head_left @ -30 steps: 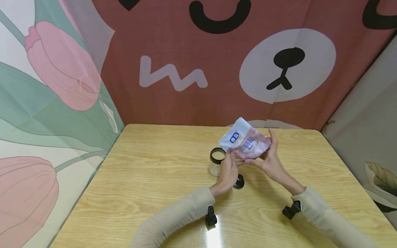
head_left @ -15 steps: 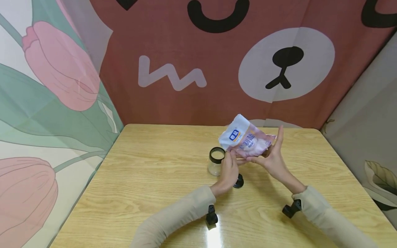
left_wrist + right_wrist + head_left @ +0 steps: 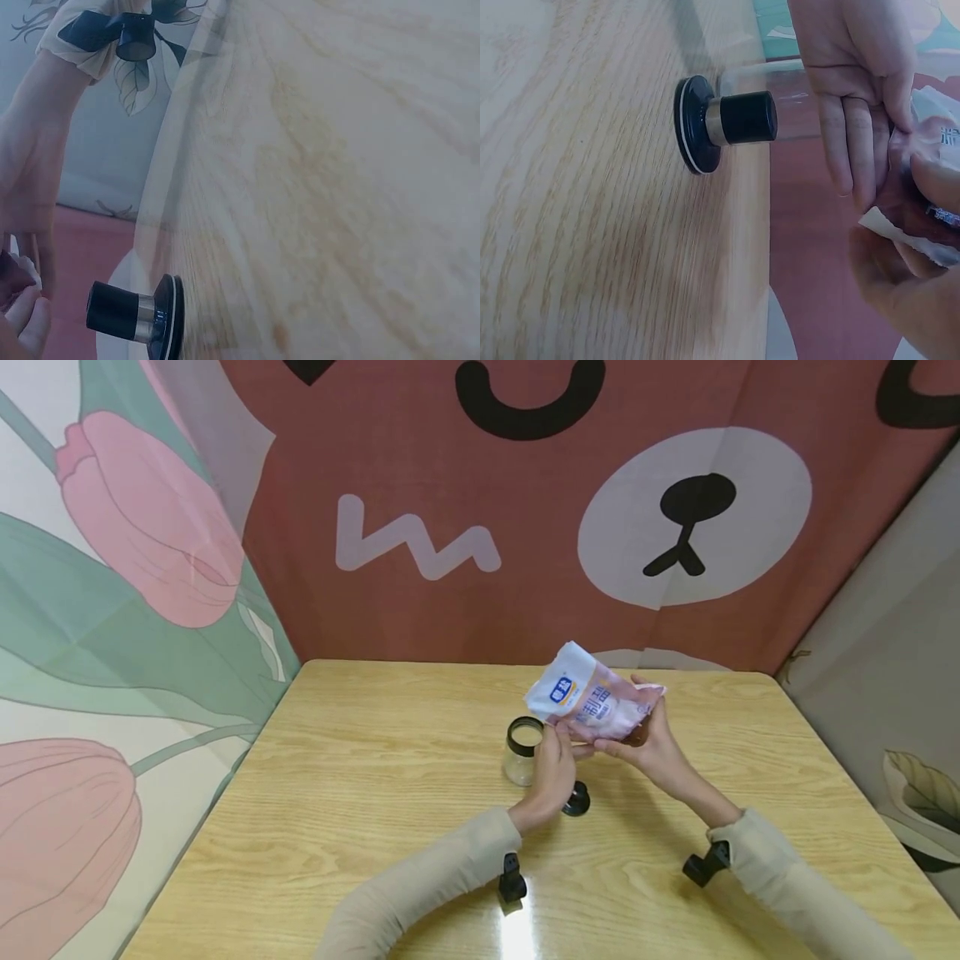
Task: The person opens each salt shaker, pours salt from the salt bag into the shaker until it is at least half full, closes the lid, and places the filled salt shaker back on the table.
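A pink-and-white bag of salt (image 3: 600, 706) is held up tilted over the table, its white end toward the upper left. The left hand (image 3: 553, 772) pinches the bag's lower edge near that end. At the bag's right part, the right hand (image 3: 663, 756) grips it, thumb along the lower edge and the other fingers mostly hidden behind. An open glass jar (image 3: 517, 768) with a black rim stands just left of the left hand, partly covered by it. In the right wrist view, a torn white strip (image 3: 907, 240) shows along the bag's edge between the hands.
A black lid (image 3: 576, 799) with a knob lies on the wooden table (image 3: 375, 735), close beside the left wrist. Behind the table hangs a brown bear-print cloth (image 3: 420, 618), and flower-print cloths hang at both sides. A wrist camera (image 3: 512, 881) hangs from the left sleeve.
The right hand's raised finger has come down behind the bag. The bag's white end has shifted slightly left. The left hand, jar and lid stay in place.
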`<state>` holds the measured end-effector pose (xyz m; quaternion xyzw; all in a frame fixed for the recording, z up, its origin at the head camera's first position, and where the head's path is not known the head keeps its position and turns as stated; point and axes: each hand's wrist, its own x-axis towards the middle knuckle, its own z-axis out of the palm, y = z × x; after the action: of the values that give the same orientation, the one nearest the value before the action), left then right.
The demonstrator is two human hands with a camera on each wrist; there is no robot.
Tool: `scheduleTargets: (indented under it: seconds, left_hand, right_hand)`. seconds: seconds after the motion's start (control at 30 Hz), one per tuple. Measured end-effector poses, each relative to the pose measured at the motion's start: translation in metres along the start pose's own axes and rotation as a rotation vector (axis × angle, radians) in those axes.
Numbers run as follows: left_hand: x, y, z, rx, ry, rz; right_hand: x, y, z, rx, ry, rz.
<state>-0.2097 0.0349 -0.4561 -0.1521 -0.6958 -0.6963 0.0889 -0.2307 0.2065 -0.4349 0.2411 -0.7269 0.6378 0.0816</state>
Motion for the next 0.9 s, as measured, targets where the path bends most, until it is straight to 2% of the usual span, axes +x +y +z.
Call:
scheduleTargets:
  seconds: [0.13,0.33,0.4,0.63,0.77,0.9]
  left_hand:
    - [-0.001,0.000,-0.001,0.001,0.005,-0.017]
    - [-0.001,-0.001,0.000,-0.093,-0.049,0.045]
    - [-0.001,-0.001,0.000,-0.098,-0.061,0.054]
    - [-0.003,-0.001,-0.001,-0.108,-0.096,0.017]
    - [-0.004,-0.004,-0.002,-0.076,-0.100,0.012]
    - [-0.004,-0.006,-0.003,0.006,-0.088,0.032]
  right_hand:
    - [0.000,0.000,-0.001,-0.020,-0.033,0.021]
    - [0.002,-0.006,-0.007,-0.076,-0.086,0.035]
    - [0.003,-0.008,-0.010,-0.086,-0.102,0.036]
    - [0.004,-0.010,-0.015,-0.115,-0.113,0.030]
    - [0.004,-0.010,-0.017,-0.127,-0.127,0.030]
    - [0.005,-0.012,-0.018,-0.139,-0.139,0.030]
